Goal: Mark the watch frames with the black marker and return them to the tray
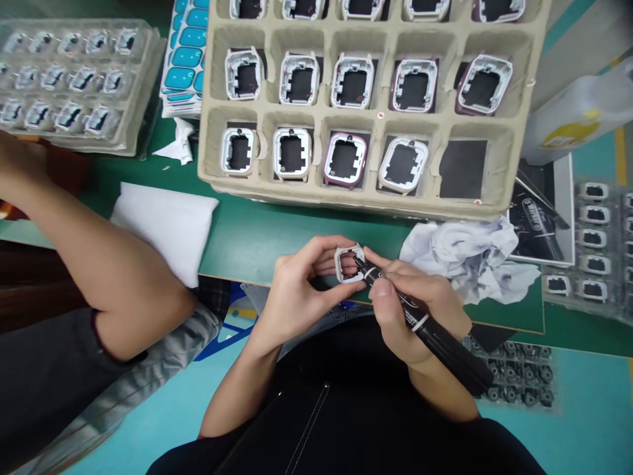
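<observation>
My left hand [301,284] pinches a small light-coloured watch case frame [339,267] between thumb and fingers, just in front of the table edge. In my right hand [413,300] is a thick black marker pen [445,346], its tip at the inner right side of the frame. Whether the tip touches the frame I cannot tell for sure. Beyond both hands stands a beige moulded tray [321,196] with similar frames in its compartments, some white or beige, some purple-edged. Its front right compartment [463,168] shows only a dark base.
Crumpled white paper [459,257] lies right of my hands; a folded white cloth [165,224] lies left. A white bottle [568,119] and clear trays [583,290] stand at right. Blue-printed sheets [185,56] and more clear trays [133,125] are at left. Another person's arm [113,264] reaches in there.
</observation>
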A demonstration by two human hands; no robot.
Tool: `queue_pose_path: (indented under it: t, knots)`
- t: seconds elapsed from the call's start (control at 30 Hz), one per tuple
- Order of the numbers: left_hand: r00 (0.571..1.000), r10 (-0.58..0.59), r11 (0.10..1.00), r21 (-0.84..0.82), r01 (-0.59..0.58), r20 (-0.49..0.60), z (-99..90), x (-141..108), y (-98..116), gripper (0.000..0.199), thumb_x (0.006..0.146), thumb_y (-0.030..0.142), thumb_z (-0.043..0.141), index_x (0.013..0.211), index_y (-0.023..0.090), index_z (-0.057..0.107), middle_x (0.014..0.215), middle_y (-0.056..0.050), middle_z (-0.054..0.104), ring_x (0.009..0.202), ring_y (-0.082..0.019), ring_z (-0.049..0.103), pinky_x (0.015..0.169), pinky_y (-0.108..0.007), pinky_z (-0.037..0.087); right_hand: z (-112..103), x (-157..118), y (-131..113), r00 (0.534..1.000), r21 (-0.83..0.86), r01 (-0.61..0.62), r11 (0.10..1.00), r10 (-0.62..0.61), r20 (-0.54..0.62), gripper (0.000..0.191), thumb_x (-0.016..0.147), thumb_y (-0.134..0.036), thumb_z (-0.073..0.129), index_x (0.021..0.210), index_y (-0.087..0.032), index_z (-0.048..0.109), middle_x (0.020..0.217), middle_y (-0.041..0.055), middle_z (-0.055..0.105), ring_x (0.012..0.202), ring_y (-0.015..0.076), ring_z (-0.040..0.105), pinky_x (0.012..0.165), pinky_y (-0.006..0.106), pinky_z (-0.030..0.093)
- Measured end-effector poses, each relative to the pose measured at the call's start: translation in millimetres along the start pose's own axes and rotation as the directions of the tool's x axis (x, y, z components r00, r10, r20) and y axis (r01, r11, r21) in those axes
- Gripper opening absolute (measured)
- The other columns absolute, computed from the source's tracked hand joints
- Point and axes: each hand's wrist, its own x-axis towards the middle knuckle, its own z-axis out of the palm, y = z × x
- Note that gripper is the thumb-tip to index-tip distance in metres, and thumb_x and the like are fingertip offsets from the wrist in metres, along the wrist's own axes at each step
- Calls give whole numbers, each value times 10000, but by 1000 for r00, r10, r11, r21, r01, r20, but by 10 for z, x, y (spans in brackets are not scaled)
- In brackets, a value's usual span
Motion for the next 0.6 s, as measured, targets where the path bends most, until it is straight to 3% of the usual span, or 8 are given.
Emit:
queue_pose_path:
  t: [0.07, 0.17, 0.2, 0.3, 0.37, 0.47, 0.6]
  knots:
    - [1000, -6, 1000, -9, 6, -4, 2, 0, -7, 523, 903, 300, 1044, 1346, 213, 779, 1201, -62, 920, 1126, -246, 924, 1053, -315, 772, 61, -12, 1, 994, 19, 38, 999, -36, -106, 229, 1007, -113, 752, 832, -257, 724, 733, -31, 777, 872, 238, 919, 1037, 397, 801]
    - [1000, -9, 1000, -15, 9, -10, 9, -9, -17, 520, 888, 277, 1055, 1331, 223, 788, 1195, -51, 919, 1118, -244, 924, 1059, -315, 771, 151, -17, 3, 941, 35, 143, 989, -125, -316, 198, 979, -102, 770, 896, -278, 733, 739, -51, 771, 727, 211, 865, 971, 413, 821]
    - [1000, -12, 1000, -17, 12, -10, 10, -12, -18, 524, 884, 277, 1059, 1331, 226, 790, 1194, -51, 919, 1118, -248, 924, 1059, -319, 773, 152, -14, 2, 945, 37, 130, 991, -112, -306, 203, 983, -111, 768, 878, -281, 730, 725, -53, 761, 711, 209, 856, 967, 415, 823]
    - [1000, -17, 999, -29, 17, 5, 3, -12, 1, 541, 891, 300, 1058, 1356, 236, 790, 1203, -51, 918, 1135, -257, 922, 1060, -329, 774, 76, -3, 8, 995, 61, 8, 998, -2, -102, 292, 1025, -148, 727, 767, -281, 695, 640, -53, 702, 693, 200, 837, 1046, 434, 805]
    - [1000, -19, 999, -32, 20, 22, -2, -2, 27, 549, 901, 319, 1054, 1371, 235, 784, 1208, -56, 918, 1144, -261, 920, 1058, -333, 774, 23, -3, 21, 998, 97, 5, 995, 0, -56, 304, 1041, -162, 710, 761, -281, 701, 608, -57, 670, 635, 181, 788, 1090, 469, 793]
    - [999, -13, 1000, -27, 14, 33, 9, 21, 44, 572, 888, 337, 1066, 1368, 222, 776, 1226, -68, 916, 1150, -268, 919, 1048, -332, 773, 37, -16, 40, 986, 189, 55, 980, -24, -165, 258, 1051, -169, 716, 817, -277, 737, 614, -53, 653, 612, 179, 757, 1078, 533, 800]
    - [999, 17, 999, -27, -17, 28, 26, 20, -3, 595, 879, 310, 1074, 1382, 231, 767, 1232, -58, 913, 1154, -249, 912, 1050, -305, 758, 162, -53, 49, 955, 310, 53, 949, 42, -293, 218, 1077, -227, 754, 866, -276, 723, 644, -57, 665, 602, 186, 748, 996, 579, 814]
